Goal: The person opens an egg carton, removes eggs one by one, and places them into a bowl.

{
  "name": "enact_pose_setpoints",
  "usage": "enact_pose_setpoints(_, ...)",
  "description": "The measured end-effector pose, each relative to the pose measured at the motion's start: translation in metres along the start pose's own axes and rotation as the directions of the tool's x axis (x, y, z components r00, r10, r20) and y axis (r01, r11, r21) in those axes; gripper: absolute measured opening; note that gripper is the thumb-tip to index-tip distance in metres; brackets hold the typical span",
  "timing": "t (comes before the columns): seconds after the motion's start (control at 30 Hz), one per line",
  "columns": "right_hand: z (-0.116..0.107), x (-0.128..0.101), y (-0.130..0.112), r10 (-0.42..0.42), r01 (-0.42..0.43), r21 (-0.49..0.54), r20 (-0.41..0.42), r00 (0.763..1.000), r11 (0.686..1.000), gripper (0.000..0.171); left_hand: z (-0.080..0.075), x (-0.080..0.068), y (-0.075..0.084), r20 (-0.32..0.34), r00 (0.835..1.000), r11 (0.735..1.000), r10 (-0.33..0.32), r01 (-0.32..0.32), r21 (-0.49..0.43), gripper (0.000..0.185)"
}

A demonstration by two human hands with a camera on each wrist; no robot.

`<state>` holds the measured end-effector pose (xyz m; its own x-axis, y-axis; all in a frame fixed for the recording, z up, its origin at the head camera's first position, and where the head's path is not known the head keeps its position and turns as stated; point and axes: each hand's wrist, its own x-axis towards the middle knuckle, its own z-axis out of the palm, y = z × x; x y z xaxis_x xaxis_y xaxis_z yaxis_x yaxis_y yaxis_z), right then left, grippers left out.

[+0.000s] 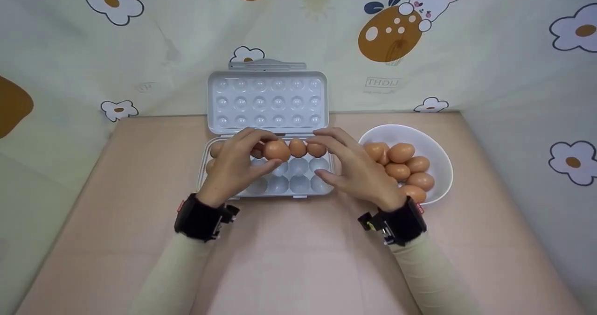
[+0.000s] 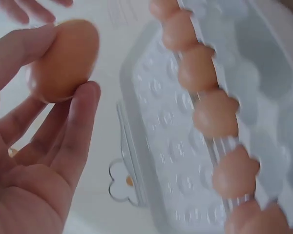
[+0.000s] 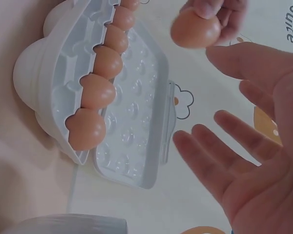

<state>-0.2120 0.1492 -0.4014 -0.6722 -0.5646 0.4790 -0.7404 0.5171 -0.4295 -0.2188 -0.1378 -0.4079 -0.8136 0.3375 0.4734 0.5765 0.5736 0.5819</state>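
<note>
My left hand (image 1: 232,168) pinches a brown egg (image 1: 276,150) between thumb and fingers, above the egg carton. In the left wrist view that egg (image 2: 66,61) is clear of the carton. My right hand (image 1: 363,171) is raised at the carton's right side, fingers spread and nothing in its grasp. The right wrist view shows its thumb close to the held egg (image 3: 195,29). Below the hands stands the grey-white plastic egg carton (image 1: 298,184), its lid (image 1: 269,94) tipped up behind. Eggs (image 3: 97,91) fill its back row, and another sits farther forward at the left, partly covered by my left hand.
To the right, a white oval bowl (image 1: 440,154) holds several brown eggs (image 1: 402,152). The carton and bowl stand on a pink-beige tabletop (image 1: 289,254). A patterned cloth backdrop (image 1: 177,63) rises behind and along both sides.
</note>
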Motion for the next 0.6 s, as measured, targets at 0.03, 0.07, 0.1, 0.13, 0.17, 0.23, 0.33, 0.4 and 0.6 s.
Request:
enact_pose_setpoints(0.03, 0.000, 0.000, 0.000, -0.012, 0.012, 0.006, -0.017, 1.000, 1.000, 0.058, 0.003, 0.000, 0.002, -0.004, 1.000, 1.000, 0.004, -0.004, -0.031, 0.045)
enact_pose_setpoints(0.07, 0.000, 0.001, -0.001, -0.023, 0.024, 0.009, -0.030, 0.999, 1.000, 0.057, 0.005, 0.001, 0.005, -0.008, 1.000, 0.998, 0.009, -0.010, -0.062, 0.045)
enact_pose_setpoints(0.1, 0.001, 0.001, -0.001, -0.036, 0.037, 0.013, -0.045, 0.998, 0.999, 0.056, 0.008, 0.002, 0.006, -0.012, 1.000, 0.996, 0.013, -0.014, -0.092, 0.045)
enact_pose_setpoints(0.13, 0.001, 0.001, -0.002, -0.050, 0.051, 0.016, -0.060, 0.997, 0.999, 0.055, 0.010, 0.002, 0.008, -0.016, 1.000, 0.992, 0.017, -0.019, -0.123, 0.046)
enact_pose_setpoints(0.17, 0.001, 0.002, -0.002, -0.060, 0.062, 0.022, -0.071, 0.996, 0.998, 0.055, 0.012, 0.002, 0.010, -0.018, 1.000, 0.988, 0.019, -0.021, -0.153, 0.046)
enact_pose_setpoints(0.23, 0.002, 0.002, -0.003, -0.081, 0.084, 0.035, -0.089, 0.993, 0.996, 0.053, 0.016, 0.003, 0.013, -0.015, 1.000, 0.976, 0.015, -0.018, -0.216, 0.045)
enact_pose_setpoints(0.33, 0.004, 0.003, -0.005, -0.109, 0.115, 0.052, -0.106, 0.988, 0.992, 0.050, 0.021, 0.002, 0.018, -0.009, 1.000, 0.955, -0.006, 0.003, -0.295, 0.046)
enact_pose_setpoints(0.4, 0.006, 0.004, -0.006, -0.126, 0.133, 0.061, -0.114, 0.985, 0.989, 0.049, 0.024, 0.001, 0.022, -0.010, 1.000, 0.945, -0.014, 0.010, -0.327, 0.046)
enact_pose_setpoints(0.6, 0.011, 0.004, -0.008, -0.171, 0.185, 0.088, -0.148, 0.974, 0.979, 0.047, 0.031, -0.001, 0.029, -0.011, 1.000, 0.925, -0.012, 0.007, -0.381, 0.047)
